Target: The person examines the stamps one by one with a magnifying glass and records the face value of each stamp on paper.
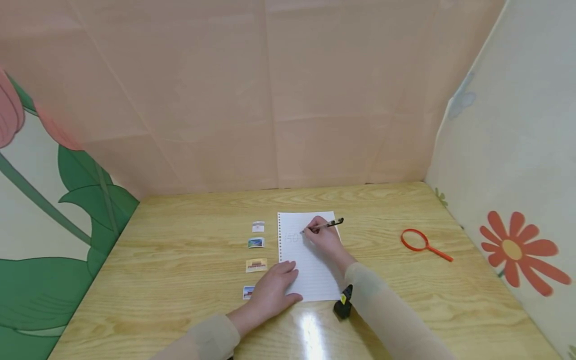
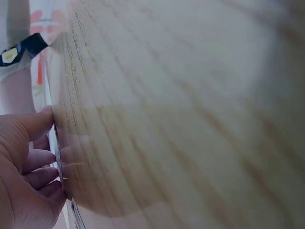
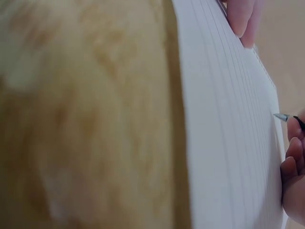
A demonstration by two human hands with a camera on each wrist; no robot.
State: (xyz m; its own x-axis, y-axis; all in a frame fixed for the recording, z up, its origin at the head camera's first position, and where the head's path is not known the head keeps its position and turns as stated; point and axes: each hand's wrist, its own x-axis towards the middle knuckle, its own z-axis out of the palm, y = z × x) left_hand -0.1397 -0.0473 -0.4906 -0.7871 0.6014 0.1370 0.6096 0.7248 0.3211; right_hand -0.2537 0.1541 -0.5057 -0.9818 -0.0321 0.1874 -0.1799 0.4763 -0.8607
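A sheet of lined white paper with punched holes down its left side lies on the table. My right hand pinches a pen, its tip at the paper's upper part, just right of faint handwritten figures. In the right wrist view the pen tip shows close over the lined page. Resting on the lower left of the sheet, my left hand has its fingers extended and thumb spread. It partly covers the lowest of several small stamp-like pictures, a blue one.
Left of the paper, a column holds a yellow picture, a green-blue one and a pale one. A red magnifying glass lies to the right on the wooden table. Walls border the back and sides.
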